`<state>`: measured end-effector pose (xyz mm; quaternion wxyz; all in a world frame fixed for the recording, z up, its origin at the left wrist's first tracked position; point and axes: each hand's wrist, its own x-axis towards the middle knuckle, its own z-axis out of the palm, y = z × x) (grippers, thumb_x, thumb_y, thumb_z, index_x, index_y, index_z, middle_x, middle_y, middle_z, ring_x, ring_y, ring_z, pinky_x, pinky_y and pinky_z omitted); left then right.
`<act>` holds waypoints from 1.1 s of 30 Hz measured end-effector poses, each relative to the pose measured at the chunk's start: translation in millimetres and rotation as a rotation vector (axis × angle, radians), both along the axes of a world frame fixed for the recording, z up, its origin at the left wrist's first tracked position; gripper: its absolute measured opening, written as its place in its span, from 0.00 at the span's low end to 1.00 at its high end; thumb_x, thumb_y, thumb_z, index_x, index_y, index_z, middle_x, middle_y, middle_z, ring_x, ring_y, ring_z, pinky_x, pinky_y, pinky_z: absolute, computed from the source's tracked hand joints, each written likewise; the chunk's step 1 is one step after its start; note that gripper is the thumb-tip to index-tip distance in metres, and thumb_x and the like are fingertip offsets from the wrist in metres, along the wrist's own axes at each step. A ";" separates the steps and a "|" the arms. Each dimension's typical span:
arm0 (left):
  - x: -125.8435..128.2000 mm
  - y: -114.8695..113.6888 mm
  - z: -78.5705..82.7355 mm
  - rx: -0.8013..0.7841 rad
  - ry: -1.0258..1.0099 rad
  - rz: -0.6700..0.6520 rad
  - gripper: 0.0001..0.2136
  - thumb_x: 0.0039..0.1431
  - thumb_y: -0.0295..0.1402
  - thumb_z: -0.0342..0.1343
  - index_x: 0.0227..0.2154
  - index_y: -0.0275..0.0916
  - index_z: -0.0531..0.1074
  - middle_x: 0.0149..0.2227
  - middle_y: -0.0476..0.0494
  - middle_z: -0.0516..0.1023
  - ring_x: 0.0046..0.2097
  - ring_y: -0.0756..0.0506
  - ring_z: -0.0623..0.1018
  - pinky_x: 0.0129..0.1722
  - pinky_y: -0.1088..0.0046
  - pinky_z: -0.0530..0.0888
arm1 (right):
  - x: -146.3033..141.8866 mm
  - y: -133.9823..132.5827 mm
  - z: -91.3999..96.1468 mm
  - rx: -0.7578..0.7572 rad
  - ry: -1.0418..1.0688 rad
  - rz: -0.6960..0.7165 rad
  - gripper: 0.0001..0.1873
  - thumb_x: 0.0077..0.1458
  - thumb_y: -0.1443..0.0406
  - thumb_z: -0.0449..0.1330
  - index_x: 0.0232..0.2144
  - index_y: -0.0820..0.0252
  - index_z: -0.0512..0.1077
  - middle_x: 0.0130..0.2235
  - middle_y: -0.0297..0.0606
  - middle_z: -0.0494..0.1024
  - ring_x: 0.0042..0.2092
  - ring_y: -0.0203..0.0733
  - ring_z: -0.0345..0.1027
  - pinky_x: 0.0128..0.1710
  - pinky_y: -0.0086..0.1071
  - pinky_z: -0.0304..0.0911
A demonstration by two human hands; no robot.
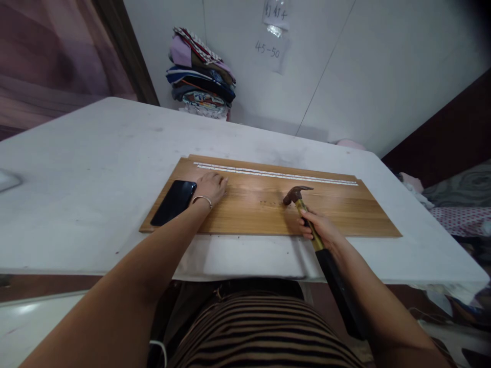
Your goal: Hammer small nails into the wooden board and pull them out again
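Note:
My right hand (320,225) grips a claw hammer (318,243) high on its yellow shaft, below the rusty brown head; the black grip runs back along my forearm. The hammer's head is over a brown wooden board (245,220), near several small dark specks (267,203) that may be nails or holes. My left hand (210,188) rests palm down on the board's left part, fingers bent and close together. Whatever is under those fingertips is hidden. Beside that wrist lies a black phone (174,203) on the board. Two white measuring strips (276,175) run along the far side.
The board lies on a white table (95,179) near its front edge. Folded clothes (201,76) are stacked at the back against a white wall (245,30) bearing handwritten paper notes (270,51). A pinkish curtain (57,51) hangs at the left. Fabric (460,214) lies beyond the right edge.

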<state>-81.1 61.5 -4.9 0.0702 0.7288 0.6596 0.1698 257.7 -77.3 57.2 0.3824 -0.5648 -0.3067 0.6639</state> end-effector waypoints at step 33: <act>-0.7 2.3 -3.2 0.011 0.010 -0.008 0.22 0.72 0.42 0.41 0.42 0.39 0.79 0.54 0.36 0.79 0.60 0.36 0.74 0.60 0.57 0.68 | 1.2 1.3 -3.8 -0.002 0.017 0.000 0.24 0.49 0.56 0.71 0.37 0.52 0.59 0.25 0.23 0.65 0.18 0.26 0.51 0.15 0.22 0.42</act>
